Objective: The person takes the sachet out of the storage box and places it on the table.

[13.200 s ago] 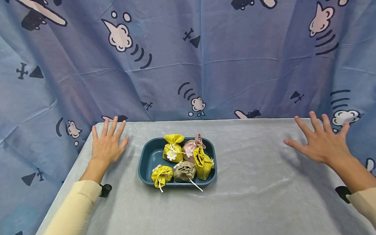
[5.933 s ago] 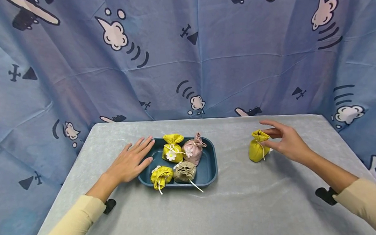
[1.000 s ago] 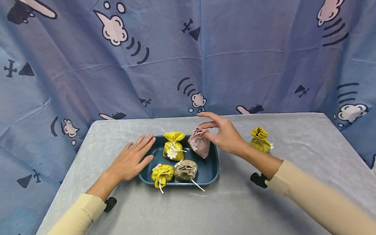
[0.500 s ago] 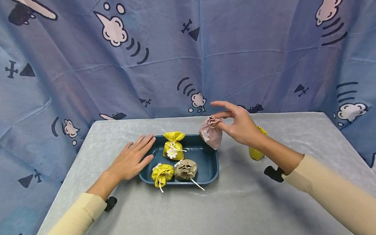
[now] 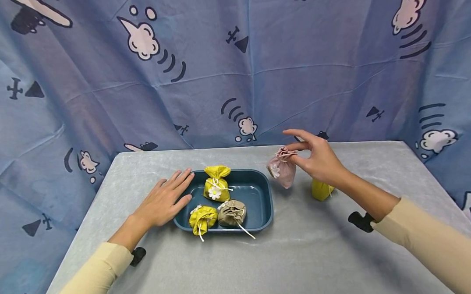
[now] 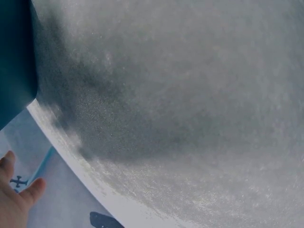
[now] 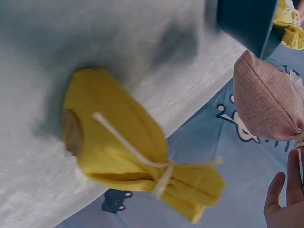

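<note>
In the head view, a pink drawstring pouch (image 5: 285, 171) with a white flower hangs by its gathered neck from my right hand (image 5: 319, 158), pinched between thumb and fingers. It is above the table, right of the blue tray (image 5: 258, 207). My left hand (image 5: 163, 200) lies with straight fingers on the tray's left rim. Inside the tray sit a yellow pouch (image 5: 217, 187) at the back, another yellow pouch (image 5: 203, 219) in front, and an olive-brown pouch (image 5: 232, 213). Partly hidden behind my right hand, a third yellow pouch (image 7: 114, 128) stands on the table.
A grey cloth-covered table (image 5: 241, 269) carries everything. Behind it hangs a blue printed curtain (image 5: 201, 78), which also runs along both sides. Each wrist bears a small black camera, such as the right wrist camera (image 5: 361, 221).
Over the last second my right hand has carried the pink pouch out of the tray and rightward. Earlier, a yellow pouch went from tray to table. My left hand stays put.
</note>
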Available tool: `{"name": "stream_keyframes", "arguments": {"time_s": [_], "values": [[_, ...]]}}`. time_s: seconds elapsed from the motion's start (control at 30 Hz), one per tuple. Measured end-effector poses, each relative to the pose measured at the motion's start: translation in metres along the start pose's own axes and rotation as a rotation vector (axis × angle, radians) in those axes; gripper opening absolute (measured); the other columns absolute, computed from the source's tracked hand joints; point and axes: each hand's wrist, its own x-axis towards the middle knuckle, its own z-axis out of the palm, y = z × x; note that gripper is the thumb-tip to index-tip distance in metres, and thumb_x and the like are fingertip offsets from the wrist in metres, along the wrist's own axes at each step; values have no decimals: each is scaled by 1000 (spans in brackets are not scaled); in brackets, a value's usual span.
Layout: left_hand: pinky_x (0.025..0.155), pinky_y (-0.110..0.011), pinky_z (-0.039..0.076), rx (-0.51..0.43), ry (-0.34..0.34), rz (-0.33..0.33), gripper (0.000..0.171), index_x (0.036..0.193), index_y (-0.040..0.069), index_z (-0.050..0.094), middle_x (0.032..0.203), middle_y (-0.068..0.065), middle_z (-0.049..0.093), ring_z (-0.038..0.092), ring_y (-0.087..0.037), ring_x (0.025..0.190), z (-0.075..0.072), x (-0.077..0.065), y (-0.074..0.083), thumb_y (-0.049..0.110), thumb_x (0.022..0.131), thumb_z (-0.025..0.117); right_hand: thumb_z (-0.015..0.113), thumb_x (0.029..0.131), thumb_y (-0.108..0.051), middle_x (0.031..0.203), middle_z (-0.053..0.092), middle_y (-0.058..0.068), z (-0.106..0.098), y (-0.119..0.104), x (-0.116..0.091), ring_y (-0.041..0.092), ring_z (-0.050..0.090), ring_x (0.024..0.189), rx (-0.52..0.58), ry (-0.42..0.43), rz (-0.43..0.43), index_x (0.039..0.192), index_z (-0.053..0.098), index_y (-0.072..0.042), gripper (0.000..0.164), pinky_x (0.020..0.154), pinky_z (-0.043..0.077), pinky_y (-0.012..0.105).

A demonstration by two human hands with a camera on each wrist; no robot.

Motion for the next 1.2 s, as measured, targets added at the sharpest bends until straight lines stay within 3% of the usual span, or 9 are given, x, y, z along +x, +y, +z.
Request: {"name": "stream_keyframes", "arguments": {"time_s": [0.3, 0.43, 0.57, 0.7, 1.03, 1.2], "values": [[110, -65, 26, -6, -5, -5, 63, 159, 13, 25, 166, -2, 15, 19, -31, 150, 1, 0, 0, 42, 106, 42, 68, 85, 12, 110, 73, 18, -2, 19, -11, 28, 70, 88, -34, -7, 24, 140, 55, -8, 60, 40, 28, 24], [110, -65, 25, -8, -8, -11, 63, 160, 14, 24, 166, 0, 14, 18, -30, 151, 1, 0, 0, 42, 106, 42, 68, 85, 12, 112, 72, 20, -3, 27, -15, 33, 68, 102, -53, -16, 38, 142, 53, -5, 61, 45, 37, 23], [110, -65, 25, -12, -14, -11, 64, 160, 16, 23, 166, 0, 14, 18, -30, 151, 1, 1, 0, 44, 106, 40, 68, 85, 13, 112, 71, 21, -2, 36, -18, 34, 69, 99, -84, -28, 52, 143, 52, -3, 62, 53, 45, 24], [110, -64, 26, -12, -10, -9, 63, 160, 15, 24, 166, -1, 15, 18, -30, 151, 0, 0, 0, 43, 106, 41, 67, 85, 13, 109, 72, 20, -1, 42, -21, 33, 71, 91, -100, -37, 65, 143, 52, -4, 62, 56, 44, 24], [109, -65, 27, 2, -5, -5, 63, 160, 13, 25, 166, -3, 17, 19, -32, 150, 0, 0, -1, 42, 106, 42, 69, 85, 12, 105, 74, 17, -1, 50, -26, 33, 65, 103, -143, -22, 63, 142, 53, -4, 62, 69, 45, 28], [109, -65, 27, -1, -5, -7, 63, 159, 12, 26, 166, -5, 18, 19, -32, 150, 1, 0, -1, 39, 106, 45, 70, 85, 10, 106, 74, 15, -3, 51, -28, 31, 62, 101, -145, -31, 59, 143, 52, -6, 63, 67, 42, 26]]}}
